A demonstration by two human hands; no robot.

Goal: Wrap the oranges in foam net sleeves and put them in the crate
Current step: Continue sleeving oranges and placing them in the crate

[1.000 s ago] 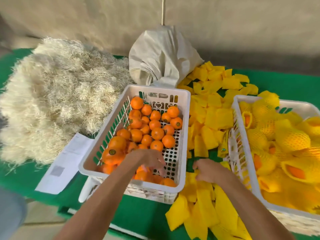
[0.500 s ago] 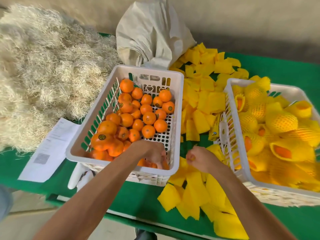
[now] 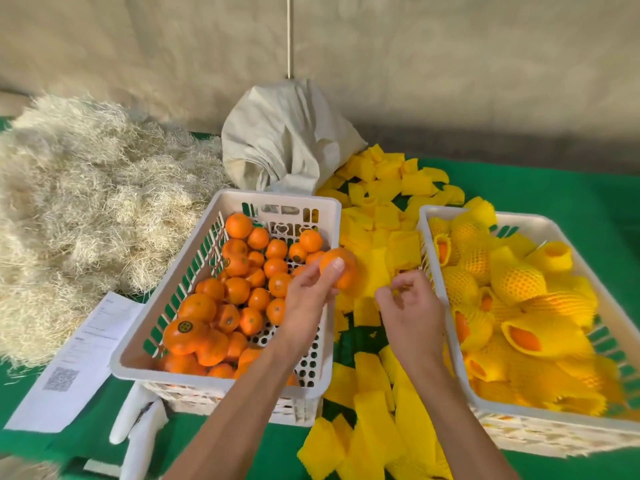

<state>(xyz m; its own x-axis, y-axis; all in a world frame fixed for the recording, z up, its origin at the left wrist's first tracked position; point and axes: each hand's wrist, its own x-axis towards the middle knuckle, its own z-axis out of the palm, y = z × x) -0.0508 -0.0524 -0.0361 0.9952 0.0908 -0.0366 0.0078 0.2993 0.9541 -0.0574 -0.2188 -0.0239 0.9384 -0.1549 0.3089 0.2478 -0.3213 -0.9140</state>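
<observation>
Lifted clear of the left crate (image 3: 221, 372) since a second ago: one orange (image 3: 341, 268), centre frame, gripped by left hand (image 3: 306, 299). Right hand (image 3: 412, 306) curled, pinching a yellow foam sleeve (image 3: 400, 289). Sleeving seemingly next.

White perforated plastic crate (image 3: 332, 216), glossy oranges (image 3: 239, 289), seemingly foam sleeves (image 3: 374, 410)

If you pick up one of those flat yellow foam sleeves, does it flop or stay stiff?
It would probably flop: the foam sleeves on the green table lie bent and crumpled. It is likely very light, being thin open mesh. It probably stretches too, since sleeves in the right crate bulge around oranges.
</observation>
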